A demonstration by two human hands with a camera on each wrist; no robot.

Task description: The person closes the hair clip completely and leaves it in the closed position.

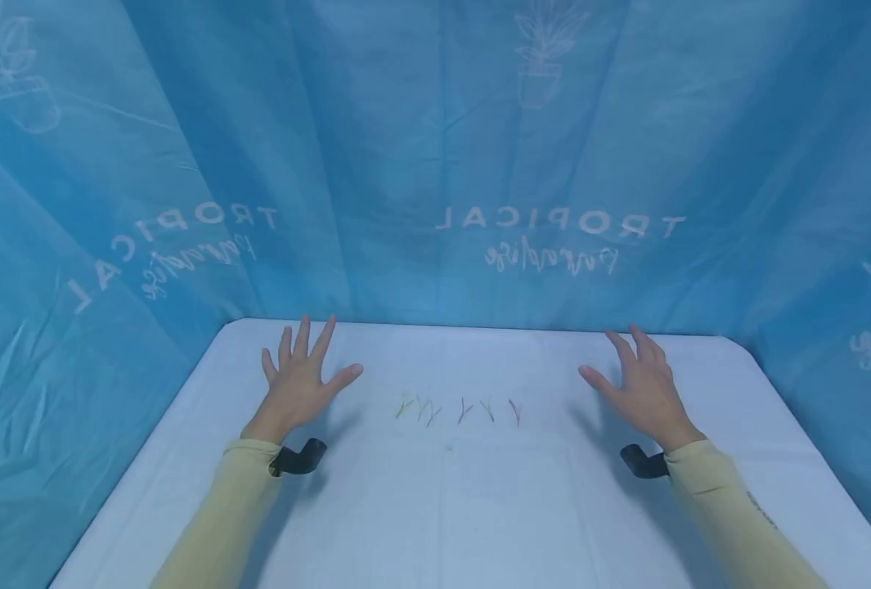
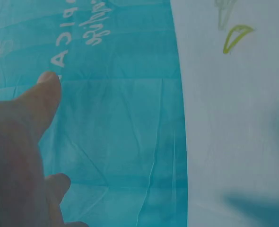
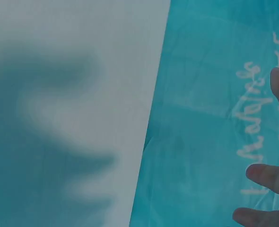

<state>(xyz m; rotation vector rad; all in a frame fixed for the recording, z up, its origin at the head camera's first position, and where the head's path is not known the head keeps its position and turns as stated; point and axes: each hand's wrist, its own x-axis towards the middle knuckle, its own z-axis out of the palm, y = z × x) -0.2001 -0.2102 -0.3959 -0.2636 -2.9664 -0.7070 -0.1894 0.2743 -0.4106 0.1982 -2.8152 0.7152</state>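
Note:
My left hand hovers over the left part of the white table, fingers spread wide and the thumb pointing inward. Over the right part, my right hand is held up the same way, with its fingers spread. Neither hand holds anything. Between them lies a row of several thin, V-shaped coloured pieces, among them a yellow one nearest the left hand and a red one nearest the right. Close up in the left wrist view, a yellow-green piece looks like a slim pointed loop.
The white tabletop has rounded far corners. Blue curtains with white lettering and plant drawings hang behind it and along both sides. Dark wrist mounts stick out at both cuffs, and the hands cast shadows on the cloth.

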